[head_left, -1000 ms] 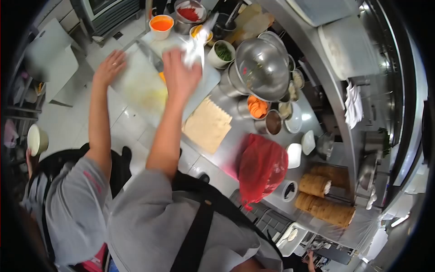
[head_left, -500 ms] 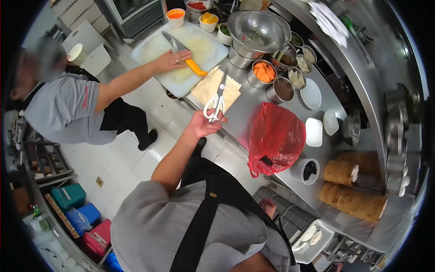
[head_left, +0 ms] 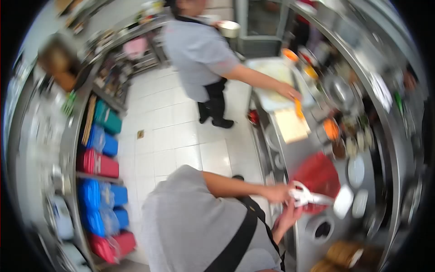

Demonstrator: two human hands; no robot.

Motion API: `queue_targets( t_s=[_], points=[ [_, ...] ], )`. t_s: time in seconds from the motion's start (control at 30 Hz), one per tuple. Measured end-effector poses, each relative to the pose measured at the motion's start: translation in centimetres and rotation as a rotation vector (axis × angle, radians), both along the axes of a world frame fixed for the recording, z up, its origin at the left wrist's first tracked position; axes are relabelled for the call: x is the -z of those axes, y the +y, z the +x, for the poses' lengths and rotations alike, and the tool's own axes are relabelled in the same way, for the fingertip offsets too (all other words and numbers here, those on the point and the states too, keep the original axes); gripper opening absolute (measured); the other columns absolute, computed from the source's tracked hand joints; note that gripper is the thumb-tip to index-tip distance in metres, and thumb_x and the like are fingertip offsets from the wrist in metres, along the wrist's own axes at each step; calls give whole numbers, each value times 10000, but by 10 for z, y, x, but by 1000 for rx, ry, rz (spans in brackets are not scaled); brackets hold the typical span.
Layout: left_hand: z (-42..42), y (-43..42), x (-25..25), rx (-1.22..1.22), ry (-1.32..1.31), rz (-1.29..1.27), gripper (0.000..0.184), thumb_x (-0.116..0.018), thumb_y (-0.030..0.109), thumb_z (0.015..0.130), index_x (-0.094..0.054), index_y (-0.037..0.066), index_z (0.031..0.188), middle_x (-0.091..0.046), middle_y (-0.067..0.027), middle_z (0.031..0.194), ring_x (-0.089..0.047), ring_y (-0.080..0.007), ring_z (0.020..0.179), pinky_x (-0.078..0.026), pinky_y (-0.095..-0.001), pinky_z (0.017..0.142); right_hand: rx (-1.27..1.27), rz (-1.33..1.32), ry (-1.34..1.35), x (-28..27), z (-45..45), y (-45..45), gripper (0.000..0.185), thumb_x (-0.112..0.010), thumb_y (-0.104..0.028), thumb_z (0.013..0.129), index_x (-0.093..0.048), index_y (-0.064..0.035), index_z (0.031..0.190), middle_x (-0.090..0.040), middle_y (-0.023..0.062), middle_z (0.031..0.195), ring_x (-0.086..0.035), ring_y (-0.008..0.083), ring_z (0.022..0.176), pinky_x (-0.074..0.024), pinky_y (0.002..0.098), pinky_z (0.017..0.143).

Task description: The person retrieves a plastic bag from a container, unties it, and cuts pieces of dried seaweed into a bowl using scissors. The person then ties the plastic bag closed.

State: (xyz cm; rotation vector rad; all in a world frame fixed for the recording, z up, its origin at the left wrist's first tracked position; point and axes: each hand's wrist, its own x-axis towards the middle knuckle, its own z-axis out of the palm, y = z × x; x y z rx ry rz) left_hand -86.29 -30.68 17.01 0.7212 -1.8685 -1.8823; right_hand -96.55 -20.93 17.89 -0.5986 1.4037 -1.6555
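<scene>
My left hand [head_left: 275, 193] is closed on the white handles of a pair of scissors [head_left: 301, 195], whose blades point right over a red plastic bag [head_left: 321, 172]. Just below, my right hand [head_left: 286, 221] is raised with its fingers close to the scissor handles. Motion blur hides whether those fingers grip them. The bag sits on the steel counter [head_left: 297, 156], partly covered by the scissors. Beside it stands a white tub [head_left: 310, 230] with something dark inside.
A co-worker's hand [head_left: 286, 92] rests by an orange-handled knife [head_left: 298, 109] on a cutting board [head_left: 267, 68]. A folded beige cloth [head_left: 290, 126] lies near the board. White dishes [head_left: 343, 201] and bamboo steamers [head_left: 344, 253] stand on the counter. Coloured bins [head_left: 99, 163] line the left shelf.
My view has swung left. The scissors in my left hand have moved from beside the beige cloth to over the red bag. My right hand has come up next to them.
</scene>
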Motion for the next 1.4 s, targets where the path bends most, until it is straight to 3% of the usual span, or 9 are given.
queue_targets(
  t_s=[0.07,0.1,0.2,0.5,0.53,0.63,0.8,0.93,1.4],
  points=[
    [-22,5,43,-117,142,-357,386,-391,154,946,-351,68,1320,-602,-180,974,-636,-268,685,-517,-357,570,-41,-57,-28,-10,-2,-10,324,-539,-80,912,-512,51,1207,-598,128,1106,-604,206,933,-508,318,730],
    [-12,8,19,9,32,7,381,-363,125,959,-333,42,1329,-587,-173,1001,-644,-290,828,-547,-381,744,-116,-63,-31,-18,-7,-11,354,-529,-85,914,-487,50,1238,-591,131,1128,-600,220,958,-504,330,746],
    [1,-11,-8,-76,199,63,358,-337,117,950,-359,24,1295,-601,-196,1023,-656,-241,601,-511,-297,375,-346,-223,-501,-17,-28,-24,441,-449,-88,903,-407,30,1325,-476,166,1288,-500,262,1145,-453,346,857],
    [37,-53,-32,15,112,22,376,-377,314,992,-423,113,1307,-594,-95,939,-622,-185,749,-499,-306,665,-296,-34,-267,-3,-6,-90,440,-498,-57,865,-421,38,1288,-488,187,1236,-531,259,1091,-471,345,901],
    [5,-64,24,-66,350,-265,409,-374,347,992,-406,112,1325,-604,-106,914,-626,-170,738,-506,-325,667,-302,-26,-243,-5,-3,-97,438,-500,-57,866,-423,39,1287,-490,186,1234,-531,258,1090,-470,345,902],
    [7,-74,17,82,168,-362,393,-357,269,987,-395,37,1301,-602,-223,878,-599,-389,754,-457,-475,683,-318,-16,-154,-21,9,-119,435,-505,-57,867,-428,39,1284,-497,183,1227,-534,255,1087,-470,343,904],
    [15,-136,28,-174,434,-618,189,-548,59,757,-591,-23,922,-604,-228,872,-577,-383,825,-450,-447,745,-358,-8,-41,-45,23,-145,429,-513,-56,869,-436,40,1279,-507,177,1217,-538,250,1081,-469,341,908],
    [22,-218,108,-437,-366,-703,253,-607,67,699,-660,-25,928,-590,-195,1076,-561,-343,999,-458,-442,795,-390,-6,19,-57,27,-157,424,-519,-56,870,-442,40,1275,-515,172,1209,-541,246,1076,-468,339,911],
    [-27,-245,184,-664,-763,-1094,228,-595,192,708,-714,74,862,-573,-74,1021,-500,-238,1004,-379,-390,852,-500,-27,86,-66,32,-163,406,-543,-56,875,-464,43,1262,-543,156,1180,-552,233,1060,-466,332,921]
  ],
)
